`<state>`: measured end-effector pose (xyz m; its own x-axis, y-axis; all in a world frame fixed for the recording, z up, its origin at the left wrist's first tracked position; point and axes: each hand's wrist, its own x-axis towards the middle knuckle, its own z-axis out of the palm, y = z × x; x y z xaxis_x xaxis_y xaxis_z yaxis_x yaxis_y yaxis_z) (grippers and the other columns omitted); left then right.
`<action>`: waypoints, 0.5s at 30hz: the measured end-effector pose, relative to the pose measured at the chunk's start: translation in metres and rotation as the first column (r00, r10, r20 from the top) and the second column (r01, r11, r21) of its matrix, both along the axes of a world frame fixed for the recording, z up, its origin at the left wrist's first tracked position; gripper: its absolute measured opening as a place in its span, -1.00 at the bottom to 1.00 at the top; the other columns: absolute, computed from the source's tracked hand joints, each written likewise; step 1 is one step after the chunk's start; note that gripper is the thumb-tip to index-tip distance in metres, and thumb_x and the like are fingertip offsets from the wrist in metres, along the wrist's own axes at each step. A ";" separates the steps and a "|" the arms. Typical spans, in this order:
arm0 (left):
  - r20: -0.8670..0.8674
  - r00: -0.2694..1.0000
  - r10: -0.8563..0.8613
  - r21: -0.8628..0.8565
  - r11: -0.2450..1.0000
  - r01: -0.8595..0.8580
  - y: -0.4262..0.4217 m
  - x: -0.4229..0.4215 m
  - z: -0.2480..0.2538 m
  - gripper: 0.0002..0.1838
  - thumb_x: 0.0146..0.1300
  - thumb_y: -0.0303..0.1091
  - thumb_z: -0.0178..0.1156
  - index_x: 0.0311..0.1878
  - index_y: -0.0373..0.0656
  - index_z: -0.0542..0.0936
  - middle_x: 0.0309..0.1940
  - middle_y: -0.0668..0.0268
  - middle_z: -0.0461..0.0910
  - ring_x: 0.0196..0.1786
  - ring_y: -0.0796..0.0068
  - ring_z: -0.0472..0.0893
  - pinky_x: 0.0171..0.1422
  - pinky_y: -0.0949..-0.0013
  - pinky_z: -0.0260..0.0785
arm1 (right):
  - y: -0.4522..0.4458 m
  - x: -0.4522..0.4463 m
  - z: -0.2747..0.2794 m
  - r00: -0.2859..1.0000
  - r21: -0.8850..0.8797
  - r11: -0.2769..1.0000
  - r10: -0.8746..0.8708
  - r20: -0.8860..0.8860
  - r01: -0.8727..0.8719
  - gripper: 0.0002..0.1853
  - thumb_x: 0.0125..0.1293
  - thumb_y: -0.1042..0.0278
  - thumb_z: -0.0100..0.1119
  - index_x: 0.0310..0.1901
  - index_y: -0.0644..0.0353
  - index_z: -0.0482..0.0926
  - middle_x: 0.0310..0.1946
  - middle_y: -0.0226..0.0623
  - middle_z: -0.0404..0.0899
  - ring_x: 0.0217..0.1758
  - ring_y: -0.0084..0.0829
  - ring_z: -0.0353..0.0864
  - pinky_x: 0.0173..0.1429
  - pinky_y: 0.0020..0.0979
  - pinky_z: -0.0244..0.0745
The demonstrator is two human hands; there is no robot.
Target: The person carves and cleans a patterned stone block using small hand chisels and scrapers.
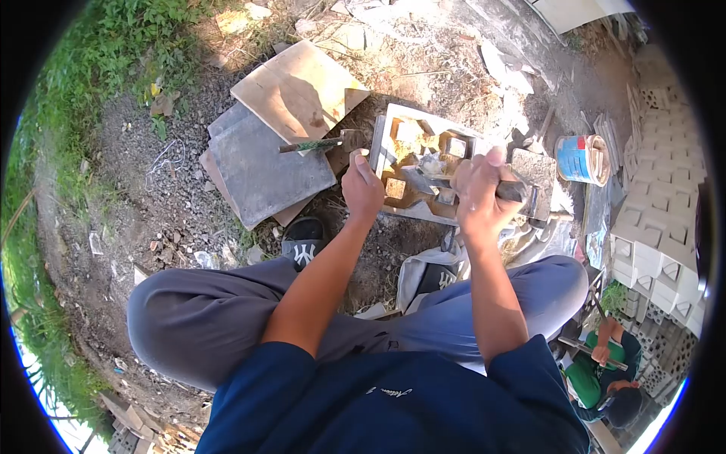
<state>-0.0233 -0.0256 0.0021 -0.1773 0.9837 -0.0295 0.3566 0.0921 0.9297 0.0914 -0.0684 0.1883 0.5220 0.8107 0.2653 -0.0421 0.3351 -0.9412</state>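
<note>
My right hand is wrapped round the dark handle of a trowel. The trowel's blade lies inside a pale rectangular mould, among its raised square blocks and sandy yellowish material. Just left of the mould, my left hand is closed with the thumb on top; what it grips is hidden. At its fingertips is a short wooden block, and a thin, rough greenish rod extends leftward from there. Whether the block and rod are one tool, I cannot tell.
A tan board overlaps a grey board on the left. To the right are a rough block, a blue bucket and stacked pale blocks. A co-worker in green sits at lower right, holding a tool.
</note>
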 end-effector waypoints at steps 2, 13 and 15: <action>-0.040 0.999 -0.026 0.005 1.000 0.026 -0.009 -0.004 0.003 -0.49 0.58 -0.09 -0.34 0.04 -0.28 0.53 -0.49 -0.06 0.55 -0.33 -0.26 0.57 -0.21 -0.11 0.36 | -0.009 0.002 -0.001 0.987 -0.026 0.998 0.063 0.147 -0.060 -0.49 0.61 0.21 -0.04 -0.60 0.12 0.24 -0.73 -0.51 0.22 -0.68 -0.66 0.18 -0.58 -0.47 0.10; -0.014 1.000 -0.027 -0.013 1.000 0.027 -0.007 0.000 -0.002 -0.47 0.58 -0.09 -0.34 0.07 -0.33 0.53 -0.35 -0.17 0.63 -0.22 -0.32 0.61 -0.11 -0.11 0.41 | -0.003 0.005 -0.011 0.987 -0.154 0.984 -0.065 0.147 0.088 -0.49 0.61 0.19 -0.04 -0.59 0.11 0.24 -0.74 -0.51 0.22 -0.71 -0.67 0.16 -0.60 -0.49 0.07; -0.024 0.999 -0.038 -0.020 0.999 0.038 -0.009 -0.002 0.005 -0.46 0.59 -0.08 -0.35 0.06 -0.32 0.54 -0.34 -0.19 0.63 -0.20 -0.33 0.61 -0.09 -0.14 0.40 | -0.006 0.004 -0.006 0.991 -0.103 0.993 -0.051 0.122 0.064 -0.51 0.59 0.27 0.00 -0.61 0.16 0.31 -0.74 -0.53 0.27 -0.69 -0.71 0.19 -0.59 -0.51 0.08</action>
<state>-0.0257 -0.0344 0.0073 -0.1408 0.9890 -0.0449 0.3823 0.0962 0.9190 0.0958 -0.0743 0.1827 0.5385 0.8073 0.2417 0.0883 0.2312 -0.9689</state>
